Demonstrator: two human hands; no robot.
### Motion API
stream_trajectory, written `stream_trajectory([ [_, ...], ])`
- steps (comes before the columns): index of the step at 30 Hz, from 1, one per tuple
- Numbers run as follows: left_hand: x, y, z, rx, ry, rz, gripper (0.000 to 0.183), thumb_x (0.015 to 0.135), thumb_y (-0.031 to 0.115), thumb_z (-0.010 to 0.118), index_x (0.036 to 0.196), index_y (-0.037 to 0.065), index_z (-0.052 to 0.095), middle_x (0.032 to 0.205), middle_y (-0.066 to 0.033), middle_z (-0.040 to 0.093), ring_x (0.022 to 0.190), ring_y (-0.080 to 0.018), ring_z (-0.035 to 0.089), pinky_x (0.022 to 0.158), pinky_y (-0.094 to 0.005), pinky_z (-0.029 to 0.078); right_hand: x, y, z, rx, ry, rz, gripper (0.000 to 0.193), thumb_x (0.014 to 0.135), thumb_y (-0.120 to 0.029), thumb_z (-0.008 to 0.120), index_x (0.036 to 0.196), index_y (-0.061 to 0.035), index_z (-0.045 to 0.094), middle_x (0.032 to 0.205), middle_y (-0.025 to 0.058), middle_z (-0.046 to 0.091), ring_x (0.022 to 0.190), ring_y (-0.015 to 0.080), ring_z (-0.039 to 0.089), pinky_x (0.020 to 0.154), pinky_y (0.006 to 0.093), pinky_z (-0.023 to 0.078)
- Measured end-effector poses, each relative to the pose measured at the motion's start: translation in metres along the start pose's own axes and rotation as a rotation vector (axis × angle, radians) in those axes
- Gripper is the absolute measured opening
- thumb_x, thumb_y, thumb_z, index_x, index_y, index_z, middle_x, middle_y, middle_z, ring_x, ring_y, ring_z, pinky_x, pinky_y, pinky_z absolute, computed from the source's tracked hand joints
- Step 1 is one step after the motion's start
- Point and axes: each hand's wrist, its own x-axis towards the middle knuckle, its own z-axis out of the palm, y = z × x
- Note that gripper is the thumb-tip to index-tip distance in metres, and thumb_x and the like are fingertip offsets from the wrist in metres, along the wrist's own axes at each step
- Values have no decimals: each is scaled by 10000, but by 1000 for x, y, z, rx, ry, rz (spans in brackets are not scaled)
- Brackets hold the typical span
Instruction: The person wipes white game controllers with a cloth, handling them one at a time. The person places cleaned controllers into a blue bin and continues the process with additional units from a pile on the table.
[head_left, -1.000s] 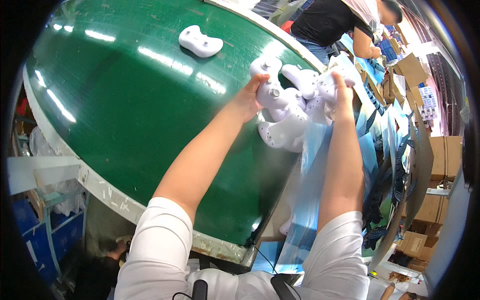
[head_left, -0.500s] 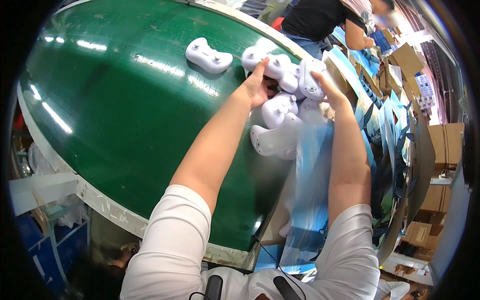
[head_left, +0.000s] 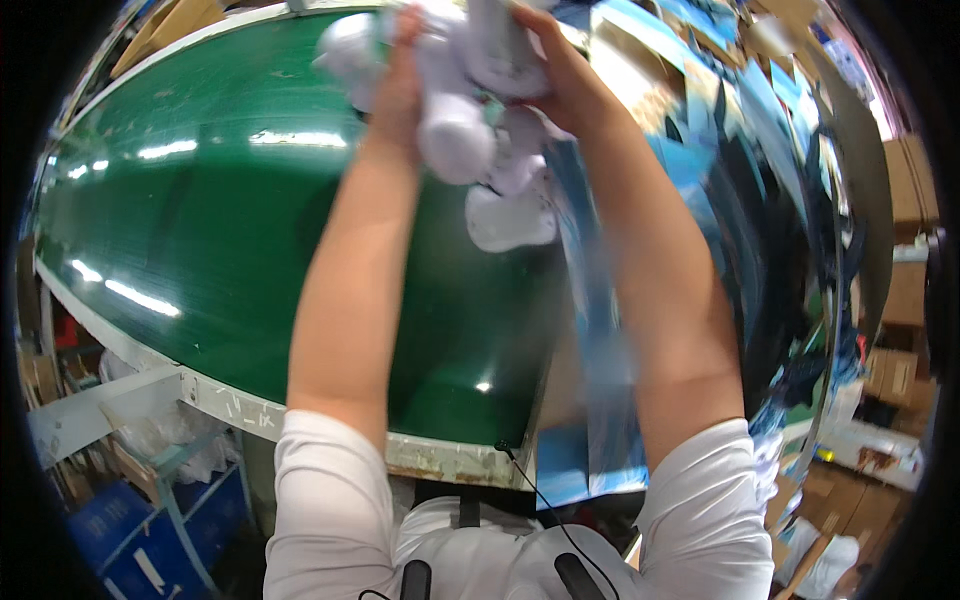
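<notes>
Several white game controllers sit bunched at the far right part of the green table. My left hand is wrapped against the pile, its thumb on a controller; motion smears its fingers. Opposite it, my right hand is closed round another controller, tilted upright. One more controller lies just left of my left hand. Below my hands, a controller's rounded grip hangs toward me, and a controller lies nearest me.
Blue printed sheets run under my right forearm along the table's right side. Stacked dark and blue printed cardboard pieces rise beyond it. Cardboard boxes stand far right. A pale metal rail edges the table near me; blue bins are below left.
My view has shifted, and both hands now appear farther up in it. My left hand has closed in on the controllers, and the bunch between my hands is drawn together. The right still grips its controller.
</notes>
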Motion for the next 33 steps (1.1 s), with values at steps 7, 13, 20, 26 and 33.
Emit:
stream_trajectory([
  [7, -135, 56, 53, 424, 224, 262, 456, 860, 368, 423, 1225, 95, 417, 1145, -79, 507, 981, -228, 536, 821, -386, 466, -129, -5, 86, 219, -35, -261, 580, 736, -554, 554, 1098, -101, 552, 1020, 114, 590, 865, 240, 599, 740, 358, 484],
  [13, -333, 6, 111, 463, 263, 164, 516, 852, 367, 368, 1286, 89, 347, 1221, -97, 433, 1080, -237, 456, 867, -380, 417, -322, 55, 115, 77, 114, -528, 575, 633, -457, 720, 995, -29, 595, 1068, 244, 502, 1077, 364, 432, 879, 390, 399],
  [20, -468, -83, 206, 316, -312, -153, 574, 833, 292, 431, 1335, 73, 259, 1310, -117, 319, 1184, -237, 343, 956, -359, 320, -595, 35, 46, 91, 393, -427, 564, 655, -468, 686, 993, -25, 601, 1072, 139, 492, 1004, 252, 459, 850, 352, 397],
  [26, -543, -215, 379, 124, -988, -373, 658, 817, 228, 485, 1377, 58, 184, 1386, -134, 221, 1272, -238, 245, 1033, -341, 237, -792, 51, -4, 385, 1361, -613, 682, 753, -477, 591, 1201, 5, 410, 1076, 87, 530, 993, 198, 522, 840, 339, 441],
  [33, -603, -331, 444, 801, -1271, 74, 469, 789, 178, 541, 1244, 263, 467, 1118, -202, 416, 970, -342, 492, 872, -375, 396, -886, 120, -105, 510, 1645, -527, 585, 854, -404, 480, 1269, -13, 353, 1170, 123, 483, 1070, 245, 483, 927, 338, 370],
])
